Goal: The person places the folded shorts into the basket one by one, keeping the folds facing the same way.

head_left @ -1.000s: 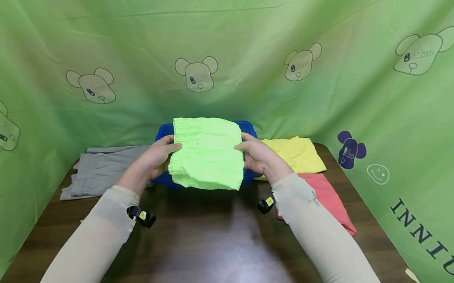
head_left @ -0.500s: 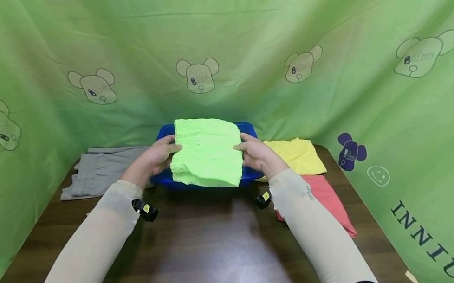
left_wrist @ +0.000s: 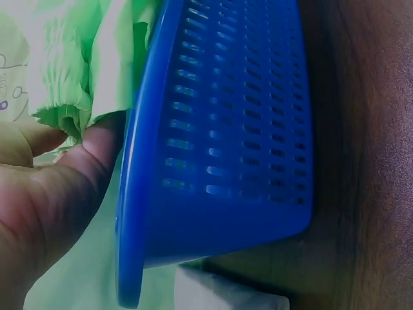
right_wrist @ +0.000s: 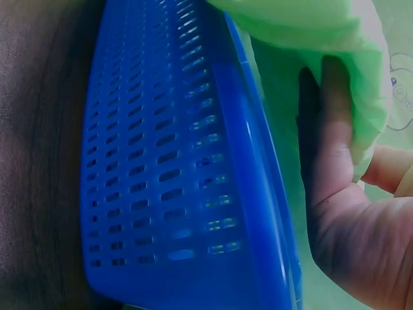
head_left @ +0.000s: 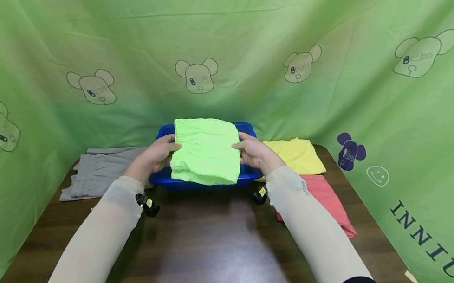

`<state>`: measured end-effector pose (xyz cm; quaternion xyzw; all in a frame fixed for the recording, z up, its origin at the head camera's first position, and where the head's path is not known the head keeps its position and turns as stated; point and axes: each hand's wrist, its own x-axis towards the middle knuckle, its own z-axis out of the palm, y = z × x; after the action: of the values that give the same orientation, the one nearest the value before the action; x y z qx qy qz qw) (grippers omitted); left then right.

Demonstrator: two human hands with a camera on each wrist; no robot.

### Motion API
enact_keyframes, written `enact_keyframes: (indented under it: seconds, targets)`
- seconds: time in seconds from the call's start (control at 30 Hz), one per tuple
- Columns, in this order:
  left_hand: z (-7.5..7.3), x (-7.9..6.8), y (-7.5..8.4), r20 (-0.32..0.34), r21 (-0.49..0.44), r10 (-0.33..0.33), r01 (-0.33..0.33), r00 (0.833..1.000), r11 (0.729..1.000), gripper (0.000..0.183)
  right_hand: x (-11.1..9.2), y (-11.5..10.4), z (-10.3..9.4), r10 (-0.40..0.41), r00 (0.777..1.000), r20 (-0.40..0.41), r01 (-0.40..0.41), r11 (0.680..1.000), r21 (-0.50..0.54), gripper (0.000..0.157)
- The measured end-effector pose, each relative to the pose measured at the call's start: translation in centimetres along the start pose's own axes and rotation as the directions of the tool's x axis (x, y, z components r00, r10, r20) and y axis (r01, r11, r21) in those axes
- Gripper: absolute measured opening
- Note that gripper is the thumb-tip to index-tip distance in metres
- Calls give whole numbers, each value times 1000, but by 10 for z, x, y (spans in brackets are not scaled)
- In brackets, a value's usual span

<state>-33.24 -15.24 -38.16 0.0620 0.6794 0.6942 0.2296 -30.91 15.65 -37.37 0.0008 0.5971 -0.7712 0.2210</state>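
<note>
Neon-green folded cloth garment with a gathered edge (head_left: 204, 151): held between the two hands, above the blue slotted plastic basket (left_wrist: 200, 226); whether it touches the rim, I cannot tell.
Left hand (head_left: 158, 156): pinches the gathered edge, thumb on top and fingers underneath.
Right hand (head_left: 254, 151): grips the opposite edge, thumb on top, its longer fingers reaching fairly straight beneath the cloth.
Basket: stands upright on the dark brown wood-grain surface (head_left: 209, 246), just in front of the printed light-green fabric curtain (head_left: 239, 28).
Grey folded cloth garment (head_left: 102, 172): lies on the surface to the left of the basket.
Yellow folded cloth (head_left: 296, 157): lies to the right of the basket.
Coral-red folded cloth (head_left: 328, 202): lies nearer the person than the yellow one, partly hidden by the right forearm.
</note>
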Motion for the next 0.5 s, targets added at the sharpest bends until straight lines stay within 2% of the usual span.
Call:
enact_keyframes:
  seconds: [0.3, 0.5]
  targets:
    - [-1, 6, 1, 22, 18, -28, 28, 999, 999, 60, 6, 2, -4, 23, 1000, -12, -23, 1000, -3, 55]
    - [-3, 10, 3, 50, 27, -43, 42, 998, 999, 67, 11, 2, -7, 33, 999, -11, -33, 999, -10, 54]
